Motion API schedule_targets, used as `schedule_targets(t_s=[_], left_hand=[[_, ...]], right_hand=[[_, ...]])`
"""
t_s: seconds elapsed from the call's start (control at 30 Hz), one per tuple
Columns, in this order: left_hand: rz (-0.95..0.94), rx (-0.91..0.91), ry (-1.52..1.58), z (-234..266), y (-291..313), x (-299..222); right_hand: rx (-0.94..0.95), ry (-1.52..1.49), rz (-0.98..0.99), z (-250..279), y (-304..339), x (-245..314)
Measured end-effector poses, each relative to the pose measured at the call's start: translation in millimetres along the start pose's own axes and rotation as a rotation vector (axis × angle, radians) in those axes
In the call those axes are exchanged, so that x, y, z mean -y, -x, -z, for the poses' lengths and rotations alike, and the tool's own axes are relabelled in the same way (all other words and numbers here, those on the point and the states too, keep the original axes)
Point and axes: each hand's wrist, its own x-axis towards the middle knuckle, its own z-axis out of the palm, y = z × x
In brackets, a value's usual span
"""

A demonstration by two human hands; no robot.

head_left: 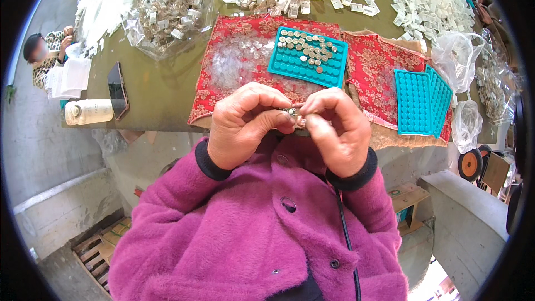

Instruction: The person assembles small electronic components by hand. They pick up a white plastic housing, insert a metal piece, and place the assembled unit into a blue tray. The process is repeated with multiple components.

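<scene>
Pinching one shiny piece [292,112] between them, left hand [248,125] and right hand [340,131] meet before one teal round-celled tray [301,70] of metallic discs [319,52]; two more trays [413,103] overlap on red floral cloth [369,67].

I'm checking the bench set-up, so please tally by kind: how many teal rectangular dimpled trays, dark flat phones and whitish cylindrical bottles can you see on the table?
Teal rectangular dimpled trays: 3
Dark flat phone: 1
Whitish cylindrical bottle: 1
Total: 5
</scene>
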Motion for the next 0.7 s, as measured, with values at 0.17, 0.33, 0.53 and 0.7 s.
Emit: schedule_targets(t_s=[0.17,0.33,0.53,0.7], left_hand=[[0.067,-0.024,0.2,2.8,1.7,0.9],[-0.055,0.02,0.102,3.3,-2.2,8.1],[-0.119,-0.042,0.055,3.9,0.0,11.8],[-0.193,-0.02,-0.092,7.1,0.3,14.8]], right_hand=[[-0.012,-0.5,-0.405,8.5,0.0,4.9],[-0.116,-0.243,-0.285,-6.5,-3.6,10.8],[0.036,0.316,0.127,-7.5,-9.5,8.5],[0.032,0.325,0.101,-7.4,-8.2,5.6]])
